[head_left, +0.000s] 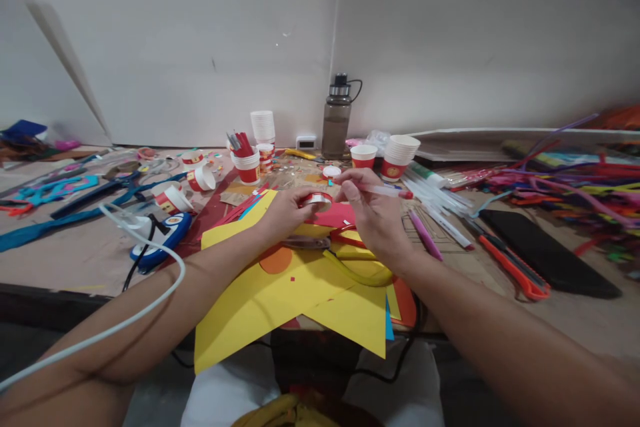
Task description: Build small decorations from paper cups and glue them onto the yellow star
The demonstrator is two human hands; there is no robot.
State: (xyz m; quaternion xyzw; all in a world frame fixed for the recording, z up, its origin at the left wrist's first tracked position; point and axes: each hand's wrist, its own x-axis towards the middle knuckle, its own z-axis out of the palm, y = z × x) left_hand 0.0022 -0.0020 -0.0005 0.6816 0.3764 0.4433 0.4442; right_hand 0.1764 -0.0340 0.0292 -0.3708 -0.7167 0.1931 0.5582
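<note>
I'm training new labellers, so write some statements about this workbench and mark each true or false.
1. The left hand holds a small round piece. True.
2. Only one hand holds something. False: the right hand holds a slim translucent stick.
3. An orange disc lies on yellow paper. True.
4. Every paper cup stands upright. False: a tipped cup lies at the left.
5. The bottle stands upright. True.

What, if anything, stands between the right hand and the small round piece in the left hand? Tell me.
Nothing visible stands between the right hand and the small round piece in the left hand; a narrow gap shows there, with red paper below it.
</note>
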